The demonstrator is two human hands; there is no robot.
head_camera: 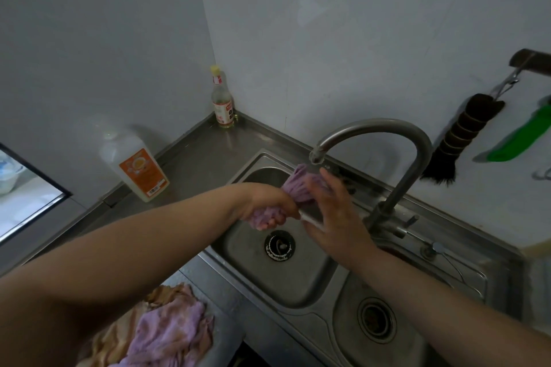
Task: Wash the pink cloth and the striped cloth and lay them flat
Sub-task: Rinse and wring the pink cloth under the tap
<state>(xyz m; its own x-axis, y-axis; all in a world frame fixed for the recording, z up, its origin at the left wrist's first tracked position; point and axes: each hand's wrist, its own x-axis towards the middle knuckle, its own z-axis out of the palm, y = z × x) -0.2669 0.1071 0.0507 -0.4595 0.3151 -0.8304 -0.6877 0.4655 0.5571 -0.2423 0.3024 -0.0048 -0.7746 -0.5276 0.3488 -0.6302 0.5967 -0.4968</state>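
Observation:
A bunched pink cloth (pixel 299 184) is held over the left basin of the steel sink (pixel 298 286), just below the faucet spout (pixel 316 155). My left hand (pixel 269 207) grips its lower end, fingers curled round the wet fabric. My right hand (pixel 331 208) is beside the upper end with fingers spread and fairly straight, the palm against the cloth. A striped tan and pink cloth (pixel 161 334) lies crumpled on the counter at the bottom left, partly under my left arm.
A white detergent bottle (pixel 134 167) stands on the counter left of the sink, a clear bottle (pixel 222 101) in the corner. The right basin (pixel 417 307) lies under my right forearm. A dark brush (pixel 456 140) and a green item (pixel 524 137) hang on the wall.

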